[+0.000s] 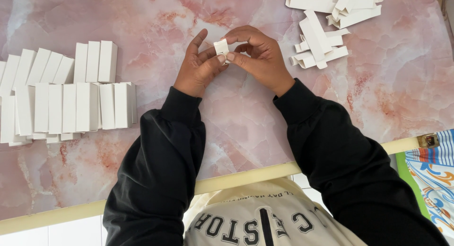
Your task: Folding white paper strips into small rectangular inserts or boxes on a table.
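Observation:
A small white cardboard box (221, 48) is held above the pink marble table (236, 118), seen end-on. My left hand (198, 66) grips it from the left, thumb and fingers pinching its side. My right hand (257, 54) curls over it from the right, fingertips pressing at its end flap. Both arms wear black sleeves.
Several finished white boxes (71, 97) lie in rows at the table's left. A loose pile of flat, unfolded white box blanks (326, 28) lies at the far right. The table's cream front edge (246, 176) runs close to my body. A patterned cloth (435, 170) shows at the right.

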